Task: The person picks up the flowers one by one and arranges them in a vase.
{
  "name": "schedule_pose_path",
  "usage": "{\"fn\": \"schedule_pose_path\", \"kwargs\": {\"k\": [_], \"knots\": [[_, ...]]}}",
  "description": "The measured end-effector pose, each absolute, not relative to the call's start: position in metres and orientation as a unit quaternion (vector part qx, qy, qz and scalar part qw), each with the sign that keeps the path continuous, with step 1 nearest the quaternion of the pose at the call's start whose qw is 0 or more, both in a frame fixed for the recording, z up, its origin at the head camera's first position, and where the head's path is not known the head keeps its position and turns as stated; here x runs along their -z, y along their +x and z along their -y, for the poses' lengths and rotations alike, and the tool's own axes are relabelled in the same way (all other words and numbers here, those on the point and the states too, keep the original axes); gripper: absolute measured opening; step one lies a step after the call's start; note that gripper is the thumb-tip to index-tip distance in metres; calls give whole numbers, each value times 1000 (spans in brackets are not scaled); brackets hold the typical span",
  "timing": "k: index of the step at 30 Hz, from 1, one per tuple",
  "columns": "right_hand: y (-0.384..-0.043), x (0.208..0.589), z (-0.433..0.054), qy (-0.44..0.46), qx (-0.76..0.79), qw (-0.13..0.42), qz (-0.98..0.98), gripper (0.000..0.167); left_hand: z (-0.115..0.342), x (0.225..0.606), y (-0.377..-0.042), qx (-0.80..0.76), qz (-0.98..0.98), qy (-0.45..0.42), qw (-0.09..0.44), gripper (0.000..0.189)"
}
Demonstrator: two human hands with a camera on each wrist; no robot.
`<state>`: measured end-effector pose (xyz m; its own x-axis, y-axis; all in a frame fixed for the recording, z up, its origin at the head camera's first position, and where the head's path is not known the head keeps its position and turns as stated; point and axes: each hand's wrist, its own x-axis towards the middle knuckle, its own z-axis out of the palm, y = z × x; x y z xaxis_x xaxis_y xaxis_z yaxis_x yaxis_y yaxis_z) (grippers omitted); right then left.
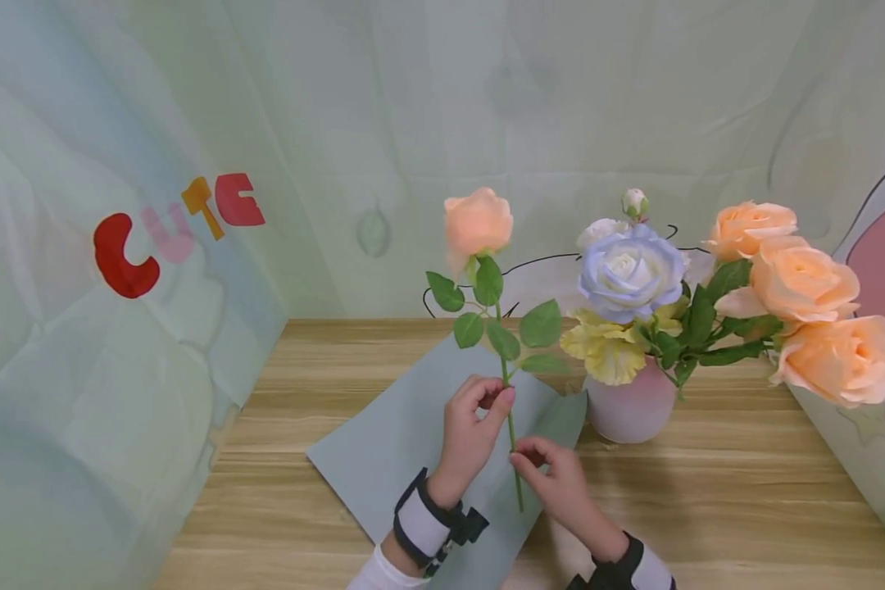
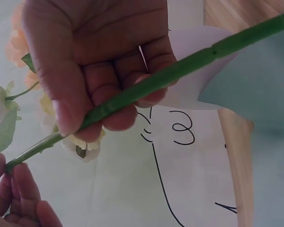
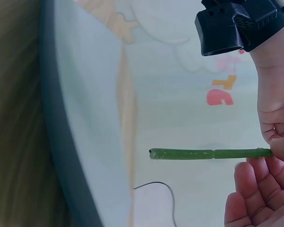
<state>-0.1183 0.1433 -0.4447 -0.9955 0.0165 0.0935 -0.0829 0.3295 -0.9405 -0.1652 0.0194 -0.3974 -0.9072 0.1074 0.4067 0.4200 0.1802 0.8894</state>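
In the head view a peach rose (image 1: 479, 220) with a green leafy stem (image 1: 501, 358) stands upright over the blue-grey sheet (image 1: 391, 430). My left hand (image 1: 474, 430) pinches the stem below its leaves, between thumb and fingers. Lower down, the fingertips and thumb of my right hand (image 1: 560, 483) pinch the same stem near its bottom. The left wrist view shows the right hand (image 2: 104, 61) large, with part of the left hand (image 2: 21, 196) at lower left. In the right wrist view the bare stem end (image 3: 180, 154) sticks out past the right-hand fingers (image 3: 255, 184).
Right of the hands stands a pink-white vase (image 1: 630, 406) holding a blue rose (image 1: 630, 270), yellow blooms (image 1: 605, 348) and several peach roses (image 1: 804, 279). The sheet's right corner (image 1: 564, 418) curls up near the vase. Printed cloth (image 1: 383, 123) hangs behind the wooden table (image 1: 745, 492).
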Motion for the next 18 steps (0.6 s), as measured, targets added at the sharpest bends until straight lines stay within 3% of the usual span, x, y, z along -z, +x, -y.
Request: {"fn": "schedule_pose_path", "kwargs": {"k": [9, 18], "knots": [[-117, 430, -152, 112, -506, 207, 830, 4, -28, 381, -168, 612, 735, -233, 176, 15], [-116, 418, -162, 143, -463, 274, 831, 14, -36, 362, -166, 598, 729, -270, 196, 11]]}}
